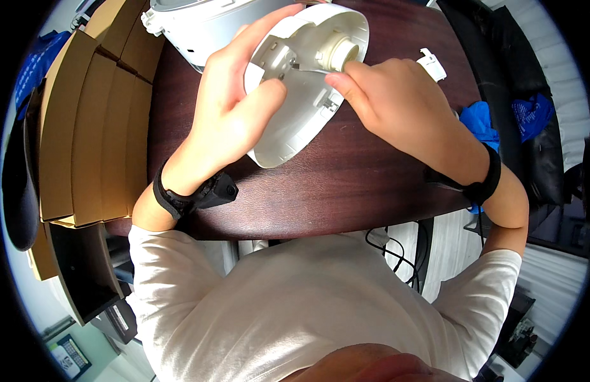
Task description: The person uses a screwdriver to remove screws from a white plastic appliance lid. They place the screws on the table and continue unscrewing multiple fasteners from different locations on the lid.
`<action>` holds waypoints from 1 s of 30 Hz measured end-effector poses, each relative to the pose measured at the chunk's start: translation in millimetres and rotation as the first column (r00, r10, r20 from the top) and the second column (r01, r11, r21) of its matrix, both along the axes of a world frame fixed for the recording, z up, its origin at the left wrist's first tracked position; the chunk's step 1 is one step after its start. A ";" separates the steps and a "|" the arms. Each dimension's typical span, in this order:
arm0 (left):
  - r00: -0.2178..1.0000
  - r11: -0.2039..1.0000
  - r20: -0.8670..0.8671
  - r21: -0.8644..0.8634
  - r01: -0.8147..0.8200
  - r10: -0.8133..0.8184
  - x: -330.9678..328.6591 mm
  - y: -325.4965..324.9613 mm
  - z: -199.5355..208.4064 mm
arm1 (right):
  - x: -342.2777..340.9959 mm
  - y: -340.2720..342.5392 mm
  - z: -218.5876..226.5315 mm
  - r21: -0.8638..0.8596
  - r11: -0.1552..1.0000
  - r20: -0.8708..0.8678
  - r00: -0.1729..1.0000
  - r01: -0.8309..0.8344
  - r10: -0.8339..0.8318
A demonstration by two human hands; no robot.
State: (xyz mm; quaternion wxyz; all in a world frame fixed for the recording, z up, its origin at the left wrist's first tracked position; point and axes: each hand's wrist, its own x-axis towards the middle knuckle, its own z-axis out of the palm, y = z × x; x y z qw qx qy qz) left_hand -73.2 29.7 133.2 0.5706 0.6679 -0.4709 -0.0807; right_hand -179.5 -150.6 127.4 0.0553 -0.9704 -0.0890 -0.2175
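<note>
My left hand (228,111) grips a white plastic cover (295,127), tilted with its hollow inside facing me. The fingers go over its upper left rim and the thumb lies inside. My right hand (397,95) is closed, thumb and forefinger pinching a thin metal rod (313,71). The rod's far end reaches a small dark spot inside the cover. What kind of tool it is cannot be made out, since my fist hides the rest. Beside the right thumb, a cream round fitting (343,54) stands up from the cover's inside.
A white appliance body (209,32) stands at the far left of the dark wooden table (346,184). A small white plastic part (432,65) lies beyond my right hand. Cardboard boxes (94,134) line the left edge. Blue plastic bags (479,121) lie on the right.
</note>
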 end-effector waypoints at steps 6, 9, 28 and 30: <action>0.999 1.000 -0.036 0.002 0.016 -0.015 -0.7 0.3 -0.8 | -0.2 1.3 6.8 -0.059 0.998 -0.029 1.000 0.009 -0.011; 0.999 0.999 -0.032 0.031 0.014 -0.013 -3.5 0.8 2.2 | -3.2 1.5 20.6 -0.174 0.984 -0.053 0.998 0.020 -0.029; 0.998 1.000 0.062 -0.002 -0.008 0.008 -5.2 -0.4 -1.8 | -2.7 -3.9 -7.0 0.738 0.633 -0.473 0.849 0.234 0.237; 0.999 1.000 0.038 0.021 0.002 -0.003 -4.8 0.3 0.2 | -7.3 -6.5 -6.2 0.434 0.898 -0.274 0.960 0.068 0.059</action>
